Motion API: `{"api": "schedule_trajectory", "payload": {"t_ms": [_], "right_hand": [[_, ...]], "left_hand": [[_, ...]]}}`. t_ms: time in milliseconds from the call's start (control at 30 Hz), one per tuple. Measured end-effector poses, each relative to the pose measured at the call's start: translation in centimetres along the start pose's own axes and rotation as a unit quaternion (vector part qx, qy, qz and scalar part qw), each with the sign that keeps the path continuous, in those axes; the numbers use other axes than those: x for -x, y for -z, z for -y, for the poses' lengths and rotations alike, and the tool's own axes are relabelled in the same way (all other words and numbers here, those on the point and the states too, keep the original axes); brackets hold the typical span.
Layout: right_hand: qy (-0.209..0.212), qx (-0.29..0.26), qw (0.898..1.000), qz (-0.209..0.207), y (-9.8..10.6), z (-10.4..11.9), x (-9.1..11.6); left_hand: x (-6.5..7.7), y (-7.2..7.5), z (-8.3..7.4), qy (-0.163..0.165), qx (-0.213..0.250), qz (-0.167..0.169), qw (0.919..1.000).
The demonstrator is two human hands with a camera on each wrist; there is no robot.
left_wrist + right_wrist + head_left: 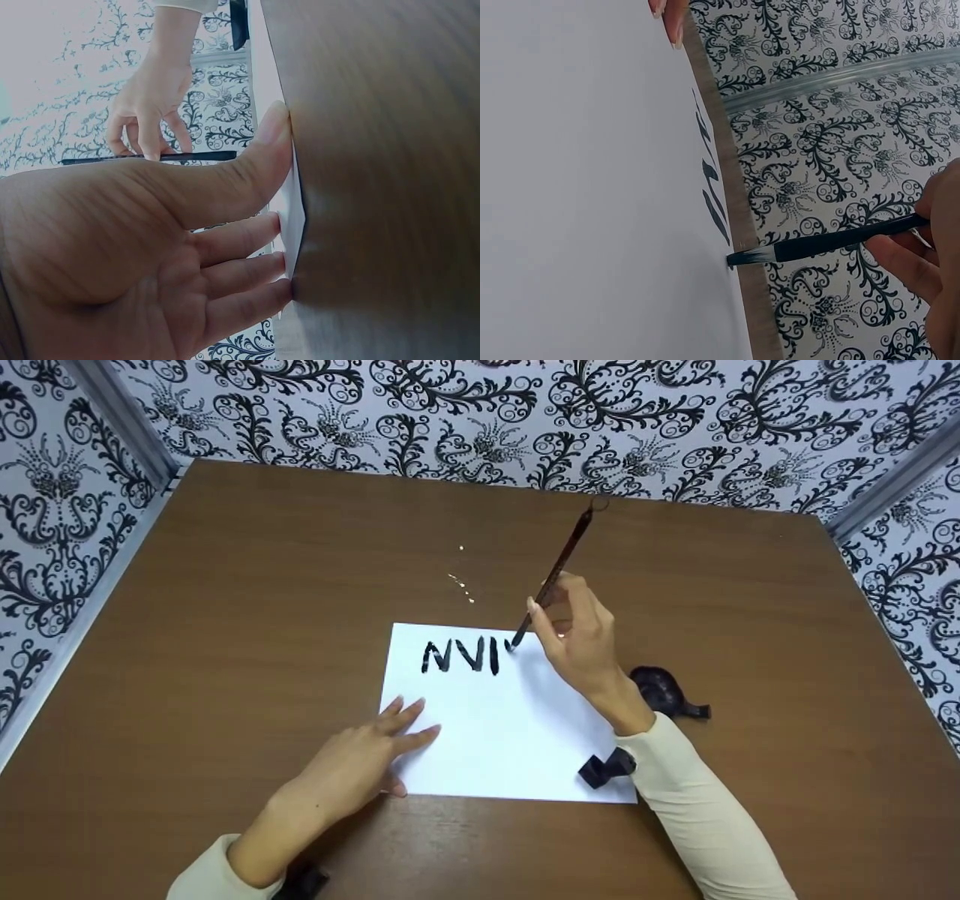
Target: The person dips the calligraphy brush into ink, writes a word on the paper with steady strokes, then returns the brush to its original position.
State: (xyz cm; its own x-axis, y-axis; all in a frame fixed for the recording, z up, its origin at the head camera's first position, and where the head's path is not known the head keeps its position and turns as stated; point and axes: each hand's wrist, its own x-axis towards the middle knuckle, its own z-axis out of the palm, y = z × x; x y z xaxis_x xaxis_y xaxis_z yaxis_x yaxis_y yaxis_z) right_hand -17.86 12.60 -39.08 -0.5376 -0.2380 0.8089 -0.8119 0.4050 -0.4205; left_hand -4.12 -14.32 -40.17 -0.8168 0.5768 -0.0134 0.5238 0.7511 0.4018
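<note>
Paintbrush (pixel 564 553) is in the person's right hand (pixel 581 641), and that grip is narrow: thumb and fingers pinching the dark handle. It's tilted, tip touching a white sheet of paper (pixel 495 742) by the sheet's far edge, and the top end leans toward the tabletop's (pixel 225 622) far edge. From the right wrist you can see the bristles (pixel 756 256) are pale higher up and dark at the tip. Dark painted strokes (pixel 471 654) run along that far edge, kinda like N, V, I, plus a short mark at the tip.

Left hand (pixel 356 761) has a wide grip, fingers spread, resting on the paper around its near left corner. Sheet's about midway between the tabletop's left and right edges. Some light specks (pixel 462 585) sit between it and the far edge. Dark rounded thing (pixel 658 688) beside the right wrist, can't tell what it is.
</note>
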Motion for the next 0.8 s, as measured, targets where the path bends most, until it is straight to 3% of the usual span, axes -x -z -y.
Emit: {"api": "schedule_trajectory", "payload": {"t_ms": [800], "right_hand": [[-0.002, 0.017, 0.997, 0.071, 0.5, 1.5, -0.3]], "left_hand": [[0.0, 0.0, 0.0, -0.008, 0.003, -0.013, 0.9999]]}}
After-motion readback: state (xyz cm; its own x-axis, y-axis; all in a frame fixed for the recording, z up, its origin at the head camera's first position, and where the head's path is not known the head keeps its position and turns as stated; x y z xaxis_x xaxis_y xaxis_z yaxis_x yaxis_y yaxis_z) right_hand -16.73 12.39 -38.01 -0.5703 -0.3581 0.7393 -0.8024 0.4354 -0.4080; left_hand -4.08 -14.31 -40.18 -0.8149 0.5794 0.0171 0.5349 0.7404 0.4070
